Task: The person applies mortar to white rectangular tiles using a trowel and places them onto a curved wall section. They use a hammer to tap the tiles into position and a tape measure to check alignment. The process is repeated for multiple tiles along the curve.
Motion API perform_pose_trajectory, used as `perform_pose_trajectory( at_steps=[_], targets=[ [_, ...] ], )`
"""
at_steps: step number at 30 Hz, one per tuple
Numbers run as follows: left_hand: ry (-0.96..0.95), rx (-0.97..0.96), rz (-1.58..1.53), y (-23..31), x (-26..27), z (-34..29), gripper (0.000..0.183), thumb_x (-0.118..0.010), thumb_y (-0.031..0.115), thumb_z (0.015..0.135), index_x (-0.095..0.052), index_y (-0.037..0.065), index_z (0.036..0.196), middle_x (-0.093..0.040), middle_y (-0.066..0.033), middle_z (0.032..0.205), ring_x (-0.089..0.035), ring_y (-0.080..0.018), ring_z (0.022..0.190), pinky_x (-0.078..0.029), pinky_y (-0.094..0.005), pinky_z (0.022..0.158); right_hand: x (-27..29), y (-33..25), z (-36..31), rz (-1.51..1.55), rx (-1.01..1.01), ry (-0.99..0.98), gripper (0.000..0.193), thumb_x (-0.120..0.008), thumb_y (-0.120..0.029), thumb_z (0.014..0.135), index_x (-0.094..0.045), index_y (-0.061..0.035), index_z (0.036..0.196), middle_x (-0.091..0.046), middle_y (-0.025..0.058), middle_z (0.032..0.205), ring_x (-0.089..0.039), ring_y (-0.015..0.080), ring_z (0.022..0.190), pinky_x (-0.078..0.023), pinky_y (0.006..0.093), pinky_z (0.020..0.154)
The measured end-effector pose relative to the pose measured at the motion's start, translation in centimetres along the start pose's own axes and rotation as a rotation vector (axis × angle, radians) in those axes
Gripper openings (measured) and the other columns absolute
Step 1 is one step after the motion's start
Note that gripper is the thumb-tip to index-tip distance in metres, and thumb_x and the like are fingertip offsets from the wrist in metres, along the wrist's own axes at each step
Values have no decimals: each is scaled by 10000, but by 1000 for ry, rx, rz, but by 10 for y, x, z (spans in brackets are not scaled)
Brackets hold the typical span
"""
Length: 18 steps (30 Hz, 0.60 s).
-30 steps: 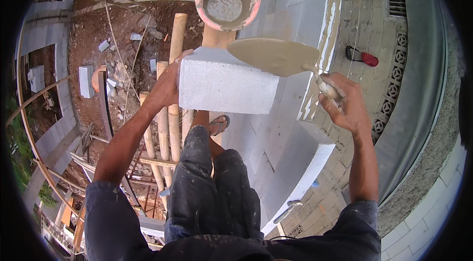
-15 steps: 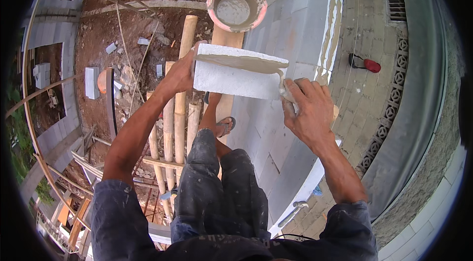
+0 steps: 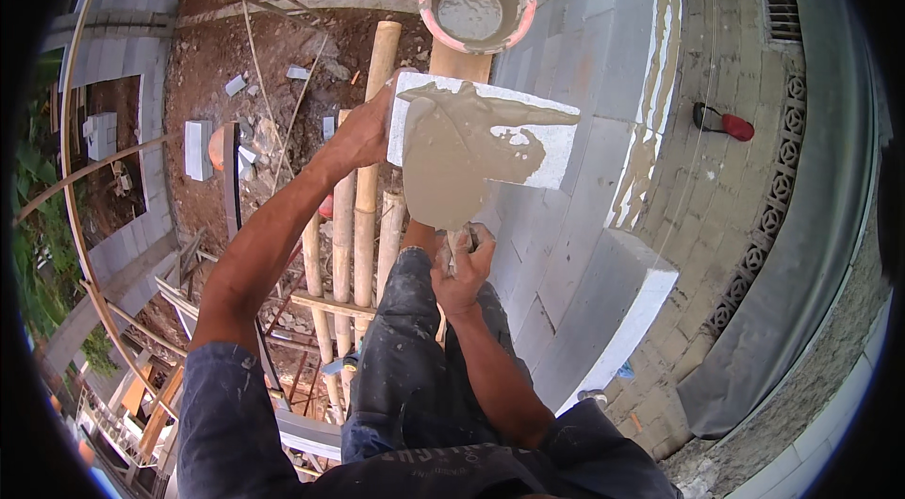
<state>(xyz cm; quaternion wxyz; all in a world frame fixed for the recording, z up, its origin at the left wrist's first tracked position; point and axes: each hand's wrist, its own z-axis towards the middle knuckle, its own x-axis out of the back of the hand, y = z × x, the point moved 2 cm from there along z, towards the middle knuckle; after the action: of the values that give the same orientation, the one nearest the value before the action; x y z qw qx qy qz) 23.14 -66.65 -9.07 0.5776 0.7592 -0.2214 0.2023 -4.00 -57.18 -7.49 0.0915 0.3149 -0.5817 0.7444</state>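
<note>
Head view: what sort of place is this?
Most likely an outdoor building site: there's a part-built block wall, a bucket of wet mix and a mud-smeared trowel.

White rectangular lightweight block (image 3: 558, 152): surface smeared with grey-brown wet mortar (image 3: 523, 109). Broad rounded trowel blade (image 3: 443, 174): coated the same grey-brown. Round pink bucket (image 3: 524, 24), far: rim stained grey, yellow handle. Round bamboo poles (image 3: 365, 216), left: pale tan. Grey block wall (image 3: 584, 169), right: white top, streaked grey-brown. Dark cloth trousers (image 3: 401, 348), near: speckled pale.
</note>
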Motion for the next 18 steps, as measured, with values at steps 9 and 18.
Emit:
perform_pose_trajectory(
  at_steps=[9, 18],
  targets=[
    [-1, 5, 29, -5, 3, -1, 869, -778, 319, 741, -317, 102, 1445, -539, -225, 1325, -555, -421, 1171, -470, -438, 983, 99, -63, 12, 392, -161, -332, 338, -643, -118, 881, -573, 12, 1185, -601, 120, 862, -595, 204, 700, -453, 282, 623],
    [-45, 3, 22, -14, 2, 5, 849, -774, 317, 750, -329, 94, 1437, -540, -201, 1339, -549, -396, 1196, -468, -413, 983, 143, 13, 32, 431, -748, -587, 340, -542, -332, 995, -562, 7, 981, -549, 22, 721, -521, 91, 611, -423, 259, 557]
  ],
)
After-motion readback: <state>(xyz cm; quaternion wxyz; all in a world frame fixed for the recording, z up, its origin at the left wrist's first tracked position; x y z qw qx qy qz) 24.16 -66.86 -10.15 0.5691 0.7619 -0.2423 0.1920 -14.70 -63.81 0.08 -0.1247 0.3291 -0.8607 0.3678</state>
